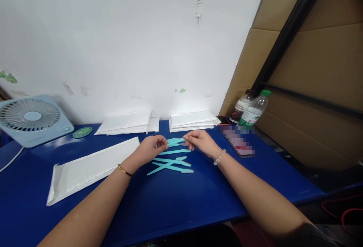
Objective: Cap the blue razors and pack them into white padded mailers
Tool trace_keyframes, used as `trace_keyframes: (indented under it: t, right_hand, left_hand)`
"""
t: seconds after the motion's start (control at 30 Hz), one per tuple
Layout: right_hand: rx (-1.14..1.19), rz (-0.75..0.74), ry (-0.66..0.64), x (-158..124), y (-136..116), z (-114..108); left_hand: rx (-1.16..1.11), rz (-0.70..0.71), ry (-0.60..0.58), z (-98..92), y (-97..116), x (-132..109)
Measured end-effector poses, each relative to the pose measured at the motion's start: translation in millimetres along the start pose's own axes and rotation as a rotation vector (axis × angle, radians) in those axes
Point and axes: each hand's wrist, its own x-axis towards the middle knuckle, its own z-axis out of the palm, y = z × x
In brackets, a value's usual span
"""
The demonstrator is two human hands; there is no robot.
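The blue table [170, 201] is open from its near edge up to the hands, with a white padded envelope [90, 167] to the left and a phone [239, 145] near the right edge. At mid-table the left hand [150, 149] and right hand [200, 141] pinch, fingertips closed, opposite ends of a bundle of plastic sticks [176, 141], pale turquoise, flat and thin, perhaps pry tools. More loose sticks [172, 164] lie crossed just beneath

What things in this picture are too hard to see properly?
Head view:
- Phone screen: blurred out.
- Bottle labels: too small to read.
- Fan: cut off by the left edge.
- Held teal sticks: ends hidden by the left hand and right hand; count unclear.
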Motion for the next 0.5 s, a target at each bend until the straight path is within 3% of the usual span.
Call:
trace_keyframes:
  t: [0.17, 0.23, 0.37, 0.43, 0.5]
  right_hand:
    - [-0.206, 0.020, -0.220, -6, -7, -4]
    - [-0.397, -0.052, -0.203, -7, -7, -8]
    - [-0.782, -0.268, 0.006, -3, 1, -13]
    - [-0.902, -0.290, -0.007, -1, 6, -12]
    - [-0.999, -0.286, -0.038, 0, 8, -10]
  left_hand:
    - [-0.063, 0.007, -0.238, 0.2, 5, -5]
    - [-0.019, 0.017, -0.279, 1.2, 4, -5]
    - [0.259, 0.047, -0.025, 3.7, -6, -2]
    - [0.384, 0.049, 0.064, 4.6, -12, 0]
    - [0.428, 0.033, 0.059, 5.2, -18, 3]
